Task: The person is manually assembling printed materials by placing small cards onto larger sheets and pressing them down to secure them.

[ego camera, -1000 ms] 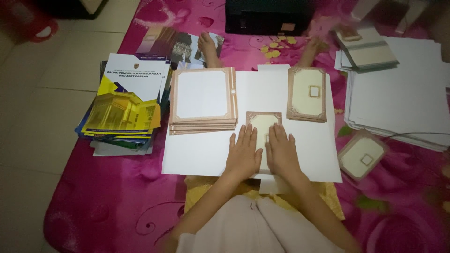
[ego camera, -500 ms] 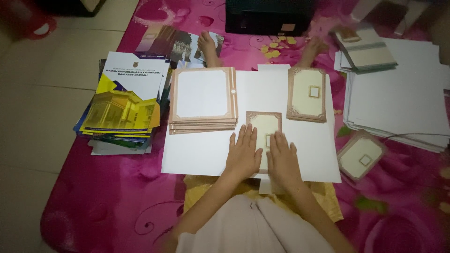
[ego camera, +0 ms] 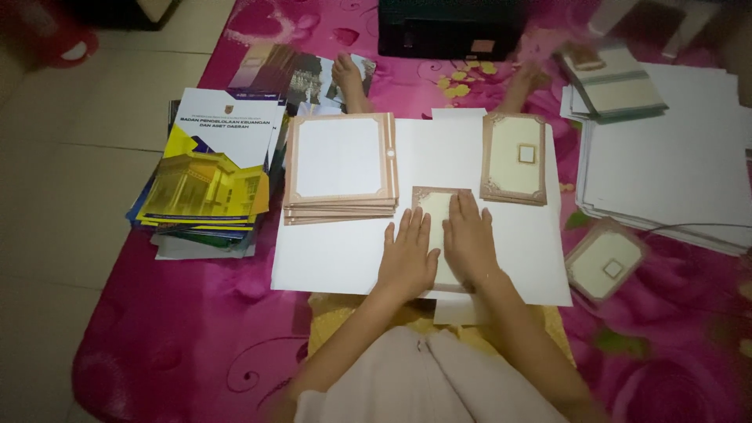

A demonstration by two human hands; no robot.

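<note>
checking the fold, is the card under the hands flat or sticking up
Flat. The card lies on the white sheet, with the left hand and right hand pressed on it.

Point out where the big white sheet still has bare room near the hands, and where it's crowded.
Free: the white sheet left of the left hand, below the stack of bordered cards, and the strip right of the right hand, below the cream card stack. Crowded: the middle, where both hands press the small card.

Both flat hands, left hand (ego camera: 409, 258) and right hand (ego camera: 470, 244), hide most of the cream brown-bordered card (ego camera: 433, 205). At twelve o'clock, the black box (ego camera: 446, 30) is cut off; at eleven, the red object (ego camera: 51, 39) is blurred.
</note>
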